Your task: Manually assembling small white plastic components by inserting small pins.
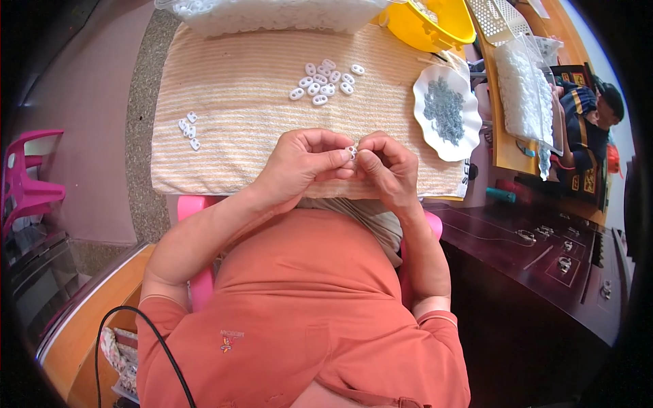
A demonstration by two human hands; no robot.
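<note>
Near the front edge of the striped towel, my two hands meet fingertip to fingertip. My left hand pinches a small white plastic piece between thumb and forefinger. From the other side, my right hand is closed in a pinch against that piece; anything else in its fingertips is too small to make out. Beyond the hands lies a loose group of white oval two-holed pieces. A smaller cluster of white pieces is at the left. On the right, a white scalloped plate holds a heap of small grey-blue translucent pieces.
A clear tub of white pieces stands at the towel's far edge, beside a yellow basket. Another clear box rests on a wooden surface at right, near another person. A pink stool is far left.
</note>
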